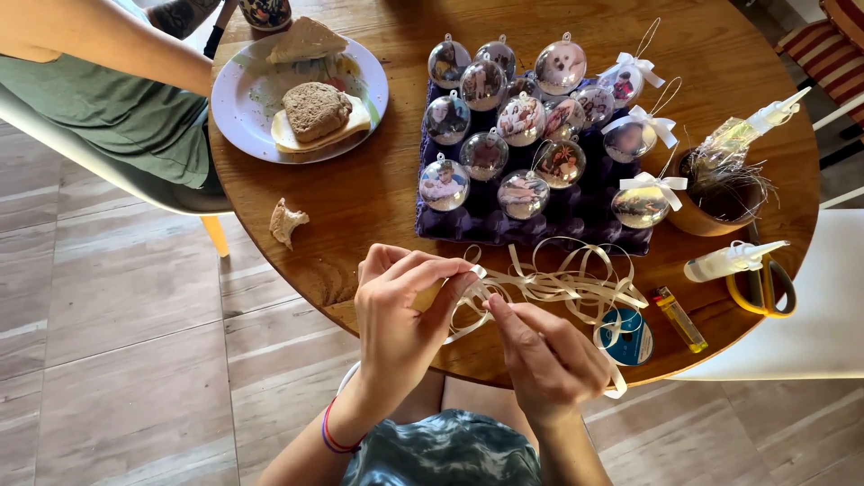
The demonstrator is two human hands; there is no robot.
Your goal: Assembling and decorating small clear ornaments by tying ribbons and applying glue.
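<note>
Pinching cream ribbon at lower centre, left hand and right hand fingers were pressed on it; loops should be kept taut, off the counter.

Tray: dark purple, holding clear silvery baubles. Right of tray: white bows, brown wooden bowl, yellow-handled scissors, yellow lighter. Below tray: cream ribbon, teal spool. Left of tray: white floral-patterned plate.
</note>
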